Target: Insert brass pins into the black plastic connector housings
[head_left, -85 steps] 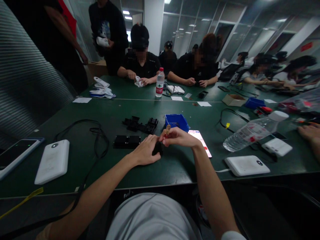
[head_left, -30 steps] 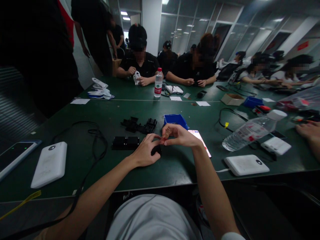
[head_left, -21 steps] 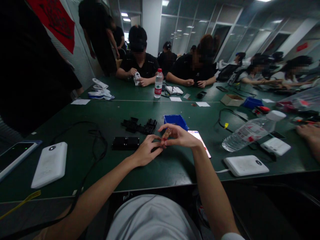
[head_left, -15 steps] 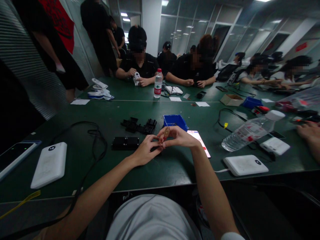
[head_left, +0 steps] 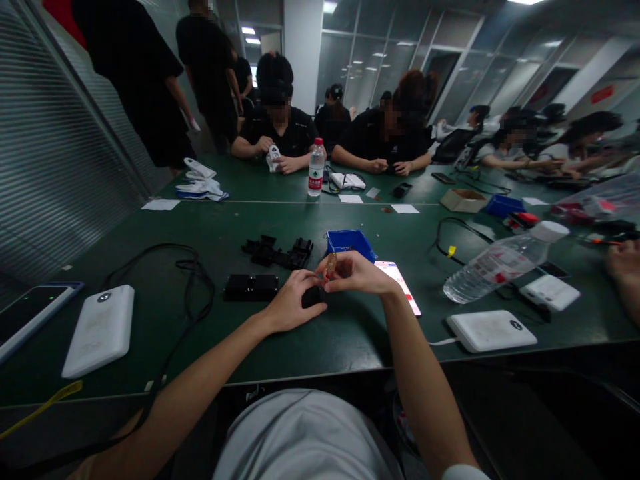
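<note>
My left hand (head_left: 296,300) is closed around a small black part (head_left: 313,297), holding it low over the green table. Pinched in my right hand (head_left: 357,272) is a small screwdriver with a clear amber handle (head_left: 331,265); its lower end is hidden by the fingers and meets the black part closely. A blue tray (head_left: 350,241) stands just behind my right hand, and a lit phone (head_left: 399,283) lies to its right. Left of my left hand lies a black rectangular case (head_left: 251,287), with black plastic pieces (head_left: 277,251) behind it.
White power banks (head_left: 100,330) lie at left, with another white power bank (head_left: 493,330) at right. A clear water bottle (head_left: 500,263) lies tilted near it. Black cable (head_left: 193,267) curls on the left side. Co-workers sit across the green table (head_left: 210,227).
My left fingers have opened a little, so the black part now shows between them. The screwdriver stays in my right hand. A standing person at the left has moved rightward.
</note>
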Demonstrator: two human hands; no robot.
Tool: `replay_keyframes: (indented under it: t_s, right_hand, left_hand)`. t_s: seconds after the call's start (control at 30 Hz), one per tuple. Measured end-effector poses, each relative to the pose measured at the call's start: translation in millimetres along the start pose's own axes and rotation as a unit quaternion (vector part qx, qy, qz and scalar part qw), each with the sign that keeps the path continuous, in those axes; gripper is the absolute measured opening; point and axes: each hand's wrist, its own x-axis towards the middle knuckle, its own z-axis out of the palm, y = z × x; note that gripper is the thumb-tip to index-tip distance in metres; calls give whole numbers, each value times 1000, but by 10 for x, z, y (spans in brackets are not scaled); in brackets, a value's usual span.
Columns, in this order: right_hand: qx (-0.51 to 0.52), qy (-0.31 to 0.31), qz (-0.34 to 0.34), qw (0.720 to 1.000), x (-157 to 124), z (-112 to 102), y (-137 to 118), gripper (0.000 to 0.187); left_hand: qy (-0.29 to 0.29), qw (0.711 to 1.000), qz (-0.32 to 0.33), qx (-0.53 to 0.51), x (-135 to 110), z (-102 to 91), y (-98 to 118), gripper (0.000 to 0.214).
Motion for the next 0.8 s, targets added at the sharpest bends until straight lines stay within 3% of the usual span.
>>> replay_keyframes:
  t_s: [0.1,0.63,0.8]
  right_hand:
    - [7,-13,6,1000,-8,-14,15,26]
    - [23,-11,23,999,-22,-26,67,20]
    - [21,-19,30,999,-24,-22,45,32]
  left_hand:
    - [1,1000,-1,9,-6,17,-26,45]
    - [-17,997,-45,-60,-9,-7,5,22]
    - [14,999,-23,-38,-7,26,-3,15]
